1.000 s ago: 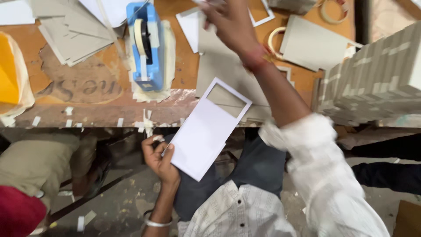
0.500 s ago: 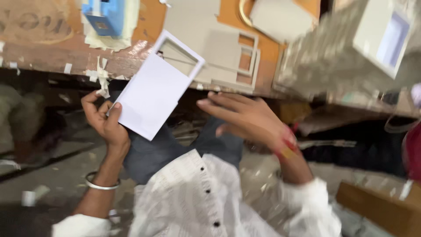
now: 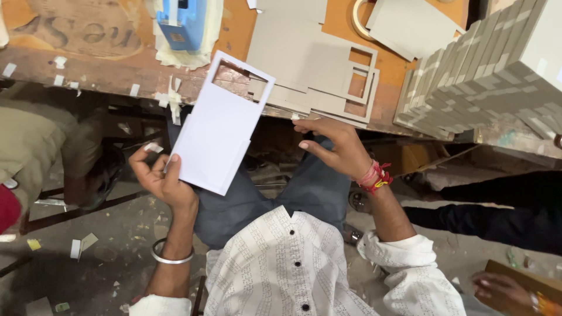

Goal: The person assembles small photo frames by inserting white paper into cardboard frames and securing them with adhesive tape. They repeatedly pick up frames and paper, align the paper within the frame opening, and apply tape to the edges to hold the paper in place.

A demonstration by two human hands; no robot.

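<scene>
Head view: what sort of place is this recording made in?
Probably a small box-making or paper-goods workshop. The left hand holds a white card with a window cut-out, grey cut boards lie on a worn wooden bench, and stacked finished pieces stand at right.

White card sleeve, grey boards, blue dispenser, orange tabletop, red wrist thread

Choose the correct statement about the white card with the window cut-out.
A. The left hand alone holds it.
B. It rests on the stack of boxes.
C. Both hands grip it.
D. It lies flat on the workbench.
A: the left hand pinches the white card at its lower edge, while the right hand hovers apart from it.
</scene>
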